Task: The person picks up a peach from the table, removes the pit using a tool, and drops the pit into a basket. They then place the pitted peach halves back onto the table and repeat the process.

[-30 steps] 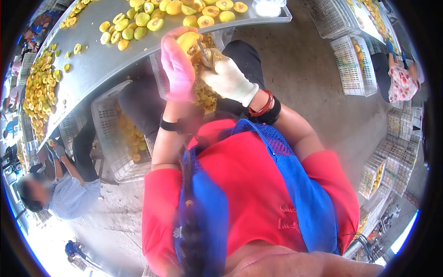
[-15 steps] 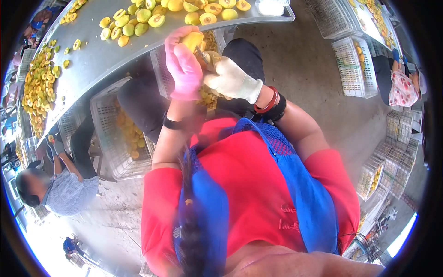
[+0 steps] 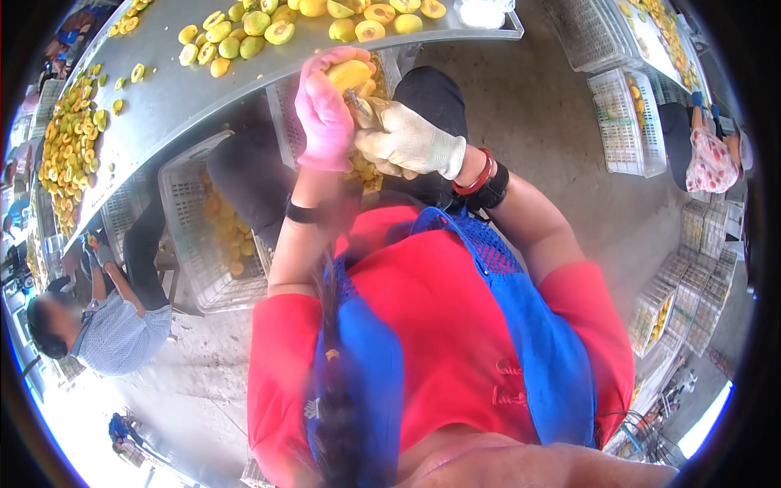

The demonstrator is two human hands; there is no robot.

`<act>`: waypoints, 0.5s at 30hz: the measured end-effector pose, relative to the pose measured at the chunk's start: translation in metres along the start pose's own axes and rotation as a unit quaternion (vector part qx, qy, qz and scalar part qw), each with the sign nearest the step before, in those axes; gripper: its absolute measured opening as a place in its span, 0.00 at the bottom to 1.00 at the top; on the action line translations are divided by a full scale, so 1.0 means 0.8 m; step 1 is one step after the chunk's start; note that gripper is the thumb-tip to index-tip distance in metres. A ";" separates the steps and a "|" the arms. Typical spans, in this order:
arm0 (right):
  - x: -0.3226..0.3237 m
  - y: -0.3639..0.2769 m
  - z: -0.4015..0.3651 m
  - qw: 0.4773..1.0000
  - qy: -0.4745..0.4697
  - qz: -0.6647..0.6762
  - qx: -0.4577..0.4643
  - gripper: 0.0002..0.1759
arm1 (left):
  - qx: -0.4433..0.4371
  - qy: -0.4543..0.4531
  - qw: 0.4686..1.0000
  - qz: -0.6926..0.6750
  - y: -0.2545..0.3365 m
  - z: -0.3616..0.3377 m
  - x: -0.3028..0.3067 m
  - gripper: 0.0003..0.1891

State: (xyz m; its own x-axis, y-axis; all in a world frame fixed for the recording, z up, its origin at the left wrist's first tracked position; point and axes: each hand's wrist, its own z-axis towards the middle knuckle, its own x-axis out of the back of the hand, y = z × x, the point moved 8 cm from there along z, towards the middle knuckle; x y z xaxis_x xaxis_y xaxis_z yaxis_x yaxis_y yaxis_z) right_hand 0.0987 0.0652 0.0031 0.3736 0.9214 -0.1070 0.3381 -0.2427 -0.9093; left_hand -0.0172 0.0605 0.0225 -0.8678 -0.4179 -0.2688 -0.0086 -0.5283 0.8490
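Note:
My left hand point(image 3: 324, 114), in a pink glove, is closed around a yellow peach point(image 3: 350, 76); its underside is hidden by the palm. Close against it is my right hand point(image 3: 407, 140), in an off-white glove, with fingers wrapped around a small pitting knife point(image 3: 359, 104). Only a short metal part of the knife shows, near the lower side of the peach. Both hands are above my lap, just short of the metal table point(image 3: 187, 89). Cut yellow-green peach halves point(image 3: 252, 28) lie on the table beyond them.
Below my hands stands a crate with yellow pieces point(image 3: 368, 175). Another white crate point(image 3: 183, 236) with fruit is left of my knee. A co-worker point(image 3: 122, 325) sits at left beside a heap of peach halves point(image 3: 71, 154). More crates point(image 3: 626, 122) and another person point(image 3: 708, 154) are at right.
Both hands stay together over my lap. The peach has shifted slightly right and turned in my left hand, and more of the knife's metal shows.

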 end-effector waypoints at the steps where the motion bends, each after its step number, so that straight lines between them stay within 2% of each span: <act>1: 0.003 -0.002 -0.001 1.000 0.016 -0.017 -0.006 0.08 | 0.007 -0.017 1.000 -0.016 0.000 0.002 -0.002 0.30; 3: 0.009 -0.009 -0.004 0.997 0.047 -0.052 -0.017 0.09 | 0.062 -0.002 0.998 0.025 -0.001 0.005 -0.005 0.32; 4: 0.018 -0.018 0.007 0.975 0.114 -0.133 0.134 0.08 | 0.089 0.005 0.995 0.045 0.001 0.007 -0.008 0.33; 5: 0.021 -0.005 0.021 0.920 0.175 -0.208 0.281 0.09 | 0.122 0.031 0.992 0.013 0.002 0.007 -0.008 0.34; 7: 0.009 -0.008 0.013 0.848 0.212 -0.282 0.394 0.13 | 0.190 0.082 0.977 -0.047 -0.001 -0.002 -0.006 0.36; 8: 0.010 0.003 0.016 0.861 0.194 -0.290 0.370 0.15 | 0.183 0.111 0.975 -0.050 -0.001 -0.003 -0.003 0.37; 9: 0.008 0.005 0.014 0.872 0.175 -0.298 0.346 0.16 | 0.186 0.099 0.976 -0.050 -0.001 -0.004 -0.004 0.38; 10: 0.008 0.009 0.017 0.939 0.122 -0.224 0.232 0.16 | 0.190 0.087 0.977 -0.050 0.001 -0.005 -0.002 0.38; 11: 0.005 0.010 0.011 0.981 0.067 -0.146 0.112 0.15 | 0.193 0.074 0.977 -0.050 0.002 -0.004 -0.001 0.39; 12: -0.002 0.021 0.006 0.998 0.009 -0.064 -0.010 0.15 | 0.189 0.050 0.980 -0.045 0.003 -0.002 -0.002 0.39; 15: 0.000 0.029 0.010 0.998 0.008 -0.058 0.037 0.10 | 0.195 -0.024 0.981 -0.008 0.007 -0.002 -0.004 0.40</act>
State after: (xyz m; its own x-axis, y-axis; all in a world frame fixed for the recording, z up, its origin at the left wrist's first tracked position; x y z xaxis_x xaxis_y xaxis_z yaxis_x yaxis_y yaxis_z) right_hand 0.0998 0.0619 -0.0214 0.3489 0.9371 0.0067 0.3148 -0.1105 -0.9427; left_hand -0.0140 0.0579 0.0272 -0.8886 -0.3706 -0.2701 -0.2036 -0.2089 0.9565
